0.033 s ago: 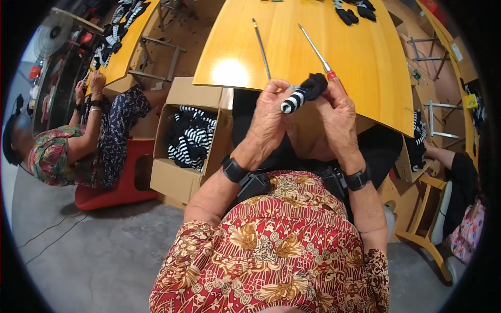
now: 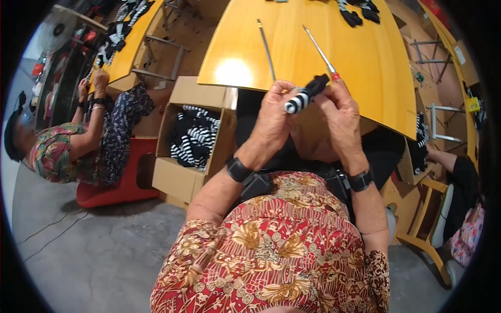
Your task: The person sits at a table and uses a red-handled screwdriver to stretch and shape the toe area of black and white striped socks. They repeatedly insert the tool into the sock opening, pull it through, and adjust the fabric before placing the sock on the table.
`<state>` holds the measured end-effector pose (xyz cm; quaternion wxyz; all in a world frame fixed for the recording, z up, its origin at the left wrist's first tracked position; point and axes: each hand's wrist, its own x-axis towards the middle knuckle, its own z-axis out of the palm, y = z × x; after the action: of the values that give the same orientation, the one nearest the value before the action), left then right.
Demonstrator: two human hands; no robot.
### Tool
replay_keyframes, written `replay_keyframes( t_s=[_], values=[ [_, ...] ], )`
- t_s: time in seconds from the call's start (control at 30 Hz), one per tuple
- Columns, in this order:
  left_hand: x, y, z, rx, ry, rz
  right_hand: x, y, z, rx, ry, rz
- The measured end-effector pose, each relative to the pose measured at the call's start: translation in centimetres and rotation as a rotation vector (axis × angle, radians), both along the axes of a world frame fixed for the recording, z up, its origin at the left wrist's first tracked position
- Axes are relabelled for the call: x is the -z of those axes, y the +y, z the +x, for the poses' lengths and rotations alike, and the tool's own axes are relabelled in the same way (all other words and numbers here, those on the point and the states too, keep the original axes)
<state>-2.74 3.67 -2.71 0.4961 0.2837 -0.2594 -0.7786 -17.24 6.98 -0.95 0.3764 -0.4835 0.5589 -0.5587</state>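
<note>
Just off the near edge of the table, a sock-like knitted tube (image 2: 299, 100) with black and white stripes is held between my hands. Its open striped end faces me, and its black end points up and to the right. My left hand (image 2: 275, 107) pinches the striped side with thumb and fingers. The fingers of my right hand (image 2: 339, 107) are closed on the black end. Beyond my right hand lies a screwdriver (image 2: 322, 51) with a red handle, its shaft pointing away. A thin metal rod (image 2: 265, 47) rests on the table above my left hand.
The yellow table (image 2: 229, 47) bears more striped knitted pieces (image 2: 360, 11) at its far end. On my left, a cardboard box (image 2: 180, 180) holds a pile of them. A co-worker (image 2: 78, 135) sits further left at another table; part of another person (image 2: 459, 177) shows at right.
The view has shifted slightly. The black end of the knitted tube looks narrower and more drawn out between my hands. Both hands keep their hold.
</note>
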Motion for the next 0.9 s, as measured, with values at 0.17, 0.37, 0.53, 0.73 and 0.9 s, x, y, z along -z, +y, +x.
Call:
replay_keyframes(
  t_s=[0.17, 0.37, 0.53, 0.73, 0.9],
  values=[
    [-0.3, -0.3, -0.1, 0.084, 0.001, 0.014, -0.2, -0.3, -0.5, -0.108, -0.488, 0.146],
    [-1.2, -1.0, 0.3, 0.313, 0.154, -0.111, 0.6, -1.6, -1.4, -0.179, -0.586, 0.06],
    [-0.1, -0.4, 0.8, 0.2, 0.033, -0.131, 0.3, 0.0, -1.3, -0.232, -0.668, 0.088],
    [-0.2, -0.2, 0.2, 0.12, -0.157, -0.132, 0.1, 0.5, -0.9, -0.194, -0.681, 0.105],
    [-0.4, 0.5, 0.5, 0.092, -0.125, -0.102, 0.0, 1.0, -0.8, -0.314, -0.675, 0.111]
  ],
)
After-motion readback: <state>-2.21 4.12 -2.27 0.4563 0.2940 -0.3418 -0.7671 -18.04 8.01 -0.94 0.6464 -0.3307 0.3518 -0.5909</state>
